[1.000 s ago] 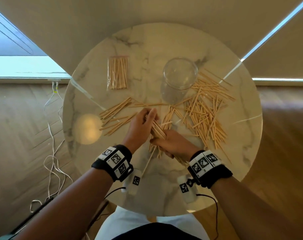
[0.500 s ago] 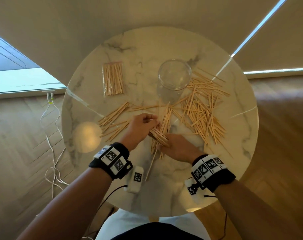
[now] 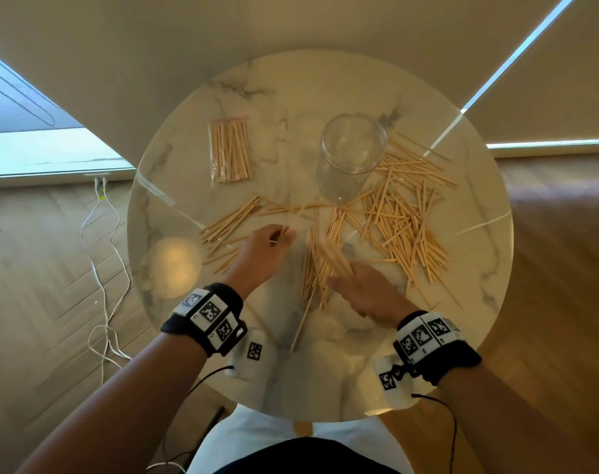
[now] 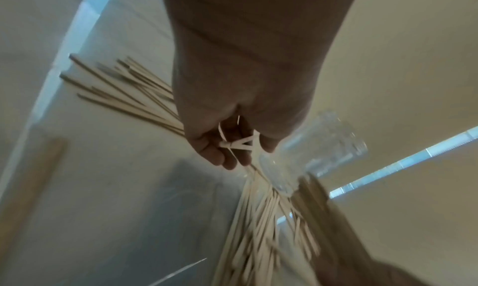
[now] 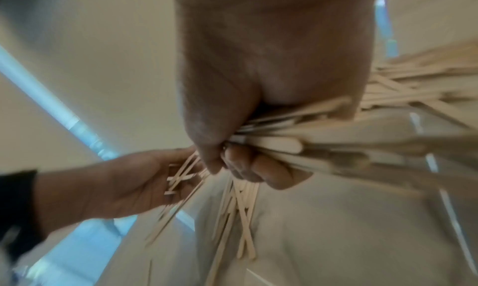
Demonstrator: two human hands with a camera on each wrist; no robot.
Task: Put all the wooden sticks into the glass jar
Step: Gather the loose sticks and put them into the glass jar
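Note:
A clear glass jar (image 3: pixel 352 145) stands upright and empty at the back middle of the round marble table (image 3: pixel 325 381). My right hand (image 3: pixel 342 275) grips a slanted bundle of wooden sticks (image 3: pixel 330 256) just in front of the jar; the right wrist view shows my thumb and fingers (image 5: pixel 248 167) wrapped round that bundle (image 5: pixel 271 141). My left hand (image 3: pixel 282 236) hovers a little to its left, fingers curled round a few thin sticks (image 4: pixel 238 145). Loose sticks (image 3: pixel 404 213) lie scattered right of the jar, and more sticks (image 3: pixel 233 220) lie left of my left hand.
A sealed clear packet of sticks (image 3: pixel 230 150) lies at the back left. One long thin stick (image 3: pixel 301 323) points toward the near edge. Two white tagged devices (image 3: pixel 253 354) (image 3: pixel 390 381) sit at the near rim. Cables (image 3: pixel 103 268) trail on the floor at left.
My hands were together on the bundle and have come apart. The left hand has moved up and left with a few sticks. The right hand keeps the bundle, now pointing more toward the jar.

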